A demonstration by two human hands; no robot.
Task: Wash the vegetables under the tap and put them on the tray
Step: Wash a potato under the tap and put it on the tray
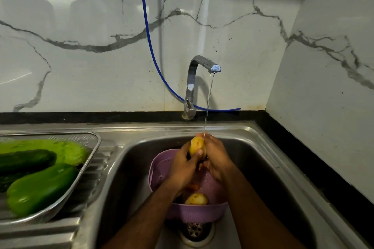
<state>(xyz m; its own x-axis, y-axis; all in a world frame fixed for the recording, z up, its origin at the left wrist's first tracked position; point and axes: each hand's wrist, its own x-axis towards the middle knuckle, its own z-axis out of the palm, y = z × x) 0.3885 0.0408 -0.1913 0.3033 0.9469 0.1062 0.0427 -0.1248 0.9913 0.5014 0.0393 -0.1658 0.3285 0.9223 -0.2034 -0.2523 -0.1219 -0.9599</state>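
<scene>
Both the left hand (183, 164) and right hand (215, 156) gripped a wet yellow potato (196, 144) under the chrome tap's (199, 79) thin stream, above a lilac plastic colander (194, 213). Another potato (196, 199) lay inside it, beside something orange, perhaps a carrot (192, 187)

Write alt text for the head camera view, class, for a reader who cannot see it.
Both hands, left hand and right hand, hold a potato under the tap over a purple colander in the steel sink. Washed green vegetables lie in a mesh tray to the left.
</scene>
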